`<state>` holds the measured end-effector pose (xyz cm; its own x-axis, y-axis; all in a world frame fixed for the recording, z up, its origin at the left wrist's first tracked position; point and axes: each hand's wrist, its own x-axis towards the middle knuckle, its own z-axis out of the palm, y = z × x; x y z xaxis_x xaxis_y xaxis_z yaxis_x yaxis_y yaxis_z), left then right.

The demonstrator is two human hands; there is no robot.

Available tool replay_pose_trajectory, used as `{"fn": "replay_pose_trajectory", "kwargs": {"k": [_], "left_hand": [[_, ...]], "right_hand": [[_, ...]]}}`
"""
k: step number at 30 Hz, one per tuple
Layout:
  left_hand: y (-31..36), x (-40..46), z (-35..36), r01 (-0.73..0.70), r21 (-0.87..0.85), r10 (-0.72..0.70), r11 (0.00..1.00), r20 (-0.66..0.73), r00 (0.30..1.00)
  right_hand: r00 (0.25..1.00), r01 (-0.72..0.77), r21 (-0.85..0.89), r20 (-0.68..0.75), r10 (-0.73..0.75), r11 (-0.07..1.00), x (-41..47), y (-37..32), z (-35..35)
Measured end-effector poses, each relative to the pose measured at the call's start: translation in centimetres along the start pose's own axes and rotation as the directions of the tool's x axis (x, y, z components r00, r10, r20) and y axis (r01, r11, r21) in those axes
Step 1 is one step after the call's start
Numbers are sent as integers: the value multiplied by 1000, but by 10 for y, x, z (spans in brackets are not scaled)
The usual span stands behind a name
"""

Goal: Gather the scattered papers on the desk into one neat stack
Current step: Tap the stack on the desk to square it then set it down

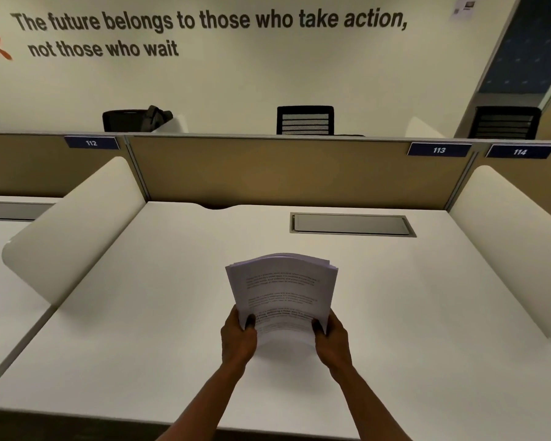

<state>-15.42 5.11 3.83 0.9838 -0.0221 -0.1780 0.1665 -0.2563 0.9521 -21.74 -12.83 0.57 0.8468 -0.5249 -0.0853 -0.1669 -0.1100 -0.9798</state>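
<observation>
Fingers [250,320] of the left hand [238,337] and right hand [331,337] clamp the near edges of a thick bowed stack of white printed paper sheets [283,294], thumbs on top, holding it above the middle of the plain white worktop [140,313], before a grey rectangular cable hatch [352,224] and tan fabric partition [283,170].

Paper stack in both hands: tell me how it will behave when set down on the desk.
The paper stack is probably floppy: its top edge already arches between the left hand and right hand. Sheet edges look slightly uneven, so loose sheets may slide and fan on the smooth desk.
</observation>
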Motion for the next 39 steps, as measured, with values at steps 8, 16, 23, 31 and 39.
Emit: {"fn": "replay_pose_trajectory", "kwargs": {"k": [8, 16, 23, 31, 39], "left_hand": [[26, 3, -12, -215, 189, 254, 958, -214, 943], [112, 28, -47, -649, 512, 518, 562, 394, 759], [112, 33, -51, -557, 373, 424, 742, 382, 821], [77, 35, -67, -292, 139, 261, 946, 202, 944], [55, 33, -56, -139, -96, 157, 986, 215, 964]], "right_hand": [[976, 209, -277, 1, -217, 938, 4, -12, -27], [948, 315, -524, 128, -293, 791, 9, -46, -38], [892, 446, -625, 251, -376, 641, 16, -64, -51], [990, 16, 14, 141, -18, 1000, 21, -57, -104], [990, -129, 393, 112, 92, 910, 14, -39, -70]]}}
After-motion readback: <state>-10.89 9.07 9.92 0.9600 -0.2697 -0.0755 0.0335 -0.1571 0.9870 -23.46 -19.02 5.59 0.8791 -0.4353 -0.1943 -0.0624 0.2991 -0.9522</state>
